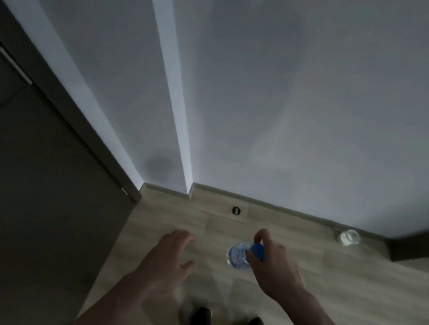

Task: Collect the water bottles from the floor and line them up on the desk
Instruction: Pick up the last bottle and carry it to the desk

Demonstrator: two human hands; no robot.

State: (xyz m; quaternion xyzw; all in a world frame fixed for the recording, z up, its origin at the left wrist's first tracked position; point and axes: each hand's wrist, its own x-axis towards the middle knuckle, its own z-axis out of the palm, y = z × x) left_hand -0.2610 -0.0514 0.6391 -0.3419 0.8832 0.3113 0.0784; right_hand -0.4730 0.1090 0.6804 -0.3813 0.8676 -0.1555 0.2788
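My right hand [275,268] grips a clear water bottle [237,256] near its blue cap [258,250], above the pale wood floor [341,283]. My left hand [170,256] hangs to the left of it, fingers loosely spread, holding nothing. A second clear bottle [349,237] with a white cap stands on the floor by the skirting at the right, well beyond my right hand. The desk is not in view.
A grey wall [296,91] with a protruding corner rises ahead. A dark door or cabinet [33,168] fills the left side. A small round black fitting [236,210] sits on the floor near the skirting. My two dark shoes [201,318] show at the bottom.
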